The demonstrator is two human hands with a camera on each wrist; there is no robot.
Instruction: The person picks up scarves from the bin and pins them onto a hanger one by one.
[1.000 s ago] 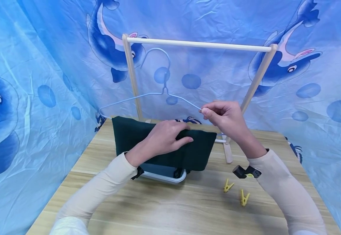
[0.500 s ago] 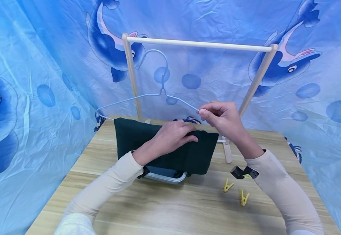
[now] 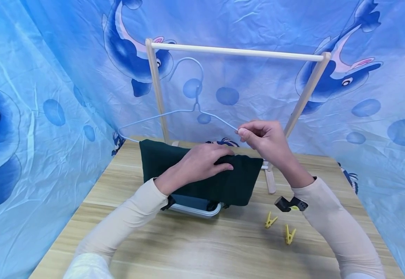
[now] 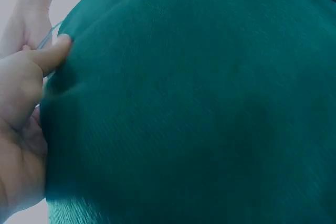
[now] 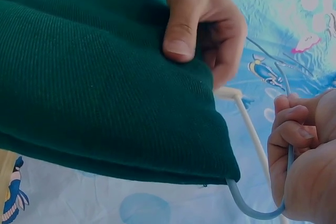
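A dark green ribbed scarf [image 3: 238, 186] is draped over the bottom bar of a pale blue wire hanger [image 3: 185, 111]. My left hand [image 3: 202, 163] grips the scarf near its top fold, thumb in front; the other fingers are partly hidden behind the cloth. With thumb and fingers, my right hand [image 3: 267, 141] pinches the hanger's right sloping arm. In the right wrist view, the hanger's curved corner [image 5: 254, 213] pokes out past the scarf's edge. Cloth fills most of the left wrist view. The hanger's hook points up and is not on the rack.
Behind stands a wooden rack with a white top rail [image 3: 237, 51]. Under the scarf sits a white-rimmed basin [image 3: 197, 211], partly covered. Two yellow clothespins [image 3: 270, 220] lie on the wooden table [image 3: 195, 252] at the right. A blue dolphin-print curtain [image 3: 59, 155] surrounds the table.
The scarf has shifted a little to the right along the hanger's bar, and more bar shows at its left. The hanger dipped left slightly, then came back. Both hands keep their holds.
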